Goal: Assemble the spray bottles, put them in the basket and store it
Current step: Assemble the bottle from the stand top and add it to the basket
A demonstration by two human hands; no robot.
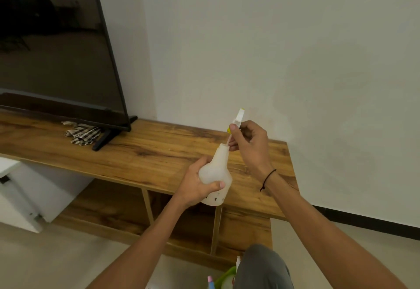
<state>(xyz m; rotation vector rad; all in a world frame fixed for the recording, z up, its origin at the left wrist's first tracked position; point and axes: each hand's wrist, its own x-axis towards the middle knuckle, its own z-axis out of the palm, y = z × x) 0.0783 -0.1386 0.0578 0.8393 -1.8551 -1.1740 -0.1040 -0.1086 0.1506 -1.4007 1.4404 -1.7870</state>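
At the frame's bottom edge a green basket (225, 276) peeks out beside a grey knee (263, 266). Mid-frame, the left hand (195, 186) grips the white bottle (216, 175); the right hand (247, 140) pinches the sprayer (237, 119), its tube in the neck. Behind them lies the bench (159, 150), then a TV (56, 45) upper left.

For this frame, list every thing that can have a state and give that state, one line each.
White bottle: uncapped, tilted, held above the wooden TV unit.
Spray head: not screwed on; its dip tube enters the bottle's neck.
Left hand: grips the bottle's body.
Right hand: pinches the spray head.
TV: off, screen dark.
Checked cloth: crumpled, lying by the TV's foot.
Green basket: on the floor, mostly hidden.
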